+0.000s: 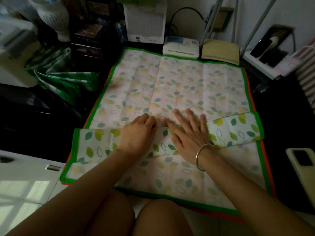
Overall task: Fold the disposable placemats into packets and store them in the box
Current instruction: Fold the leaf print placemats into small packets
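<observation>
Head view: placemat band (pixel 235 132) runs left-right; right fingers (pixel 190 117) flat; left fingers (pixel 150 120) curled, perhaps pinching.

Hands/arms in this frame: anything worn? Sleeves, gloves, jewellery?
No sleeves or gloves in view; both arms are uncovered up to the frame edge. The right hand has a thin, silver-coloured round bangle on its wrist. The left hand wears nothing. No rings visible on either.

A folded leaf-printed plastic strip (pixel 235 132) lies across the green-bordered leaf-printed plastic placemat (pixel 170 86), with 2 hands side by side on it: left hand (pixel 138 133), right hand (pixel 189 132). A white plastic router box (pixel 180 47) sits behind the mat, a green checked plastic bag (pixel 56 72) to its left and a cream-cased phone (pixel 301 169) to its right.
</observation>
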### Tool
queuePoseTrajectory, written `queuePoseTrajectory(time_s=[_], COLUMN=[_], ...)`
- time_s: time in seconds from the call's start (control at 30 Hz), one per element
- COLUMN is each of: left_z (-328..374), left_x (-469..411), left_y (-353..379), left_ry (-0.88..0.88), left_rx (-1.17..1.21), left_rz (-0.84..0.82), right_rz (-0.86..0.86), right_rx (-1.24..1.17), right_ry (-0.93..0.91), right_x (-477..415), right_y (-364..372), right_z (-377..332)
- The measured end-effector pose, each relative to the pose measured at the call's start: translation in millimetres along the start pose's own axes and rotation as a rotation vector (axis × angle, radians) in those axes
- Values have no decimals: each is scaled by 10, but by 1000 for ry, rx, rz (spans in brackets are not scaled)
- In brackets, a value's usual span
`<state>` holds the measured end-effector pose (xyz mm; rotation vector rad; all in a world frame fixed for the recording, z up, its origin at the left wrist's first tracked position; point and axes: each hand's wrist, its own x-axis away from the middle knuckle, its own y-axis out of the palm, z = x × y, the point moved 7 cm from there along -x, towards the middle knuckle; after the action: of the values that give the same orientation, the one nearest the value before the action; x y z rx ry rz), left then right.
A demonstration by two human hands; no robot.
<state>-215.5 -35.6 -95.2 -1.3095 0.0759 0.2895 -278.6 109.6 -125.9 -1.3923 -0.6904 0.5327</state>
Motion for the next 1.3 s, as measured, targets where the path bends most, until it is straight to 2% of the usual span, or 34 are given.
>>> queuePoseTrajectory(time_s=[0.1,0.23,0.33,0.43,0.6,0.83,1.0,1.13,1.23,1.3], left_z=[208,455,287,-190,-766,-643,281,242,209,210], left_x=[53,200,243,485,764,559,221,250,236,224], left_y=[92,373,277,128,-116,-119,103,348,374,375], left_ry=[-43,11,121,179,15,-123,125,58,73,73], left_rx=[-207,-174,-118,-159,-194,-109,-168,-127,-117,-116], left_rz=[-194,-355,-269,-250,-256,-309,-314,-330,-330,-326], right_rz=[-4,-3,4,8,17,8,-9,-10,4,13], right_rx=[10,22,24,11,19,24,32,13,27,37], right_ry=[-2,5,27,26,24,35,29,-33,-133,-80], right_x=[-1,0,1,0,-6,-3,-9,-22,52,122], right_y=[-36,-68,-39,-18,-11,-12,-29,-25,-6,16], right_z=[-36,-47,-14,8,15,-10,-2,11,426,911])
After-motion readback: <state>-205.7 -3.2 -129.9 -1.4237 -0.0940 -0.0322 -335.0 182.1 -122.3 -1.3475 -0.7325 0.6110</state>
